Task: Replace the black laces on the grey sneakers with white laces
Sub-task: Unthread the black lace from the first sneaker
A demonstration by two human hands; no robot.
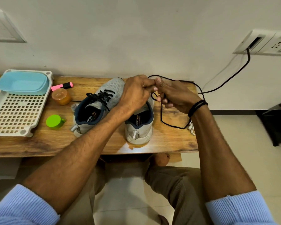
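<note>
Two grey sneakers stand on the wooden table point(39, 143). The left sneaker point(94, 109) still carries black laces. The right sneaker point(140, 125) shows no lace and is partly hidden by my left forearm. My left hand point(136, 95) and my right hand point(175, 96) meet above the right sneaker's toe, and both pinch a loose black lace point(161, 117). The lace loops behind my hands and hangs down to the table on the right. A bit of white lace point(191, 129) peeks out beside my right wrist.
A white perforated tray point(15, 114) with a light blue tub point(23, 82) sits at the table's left. Beside it lie a pink highlighter point(62, 86), an amber jar point(61, 96) and a green lid point(54, 121). A black cable point(230, 77) hangs from a wall socket at right.
</note>
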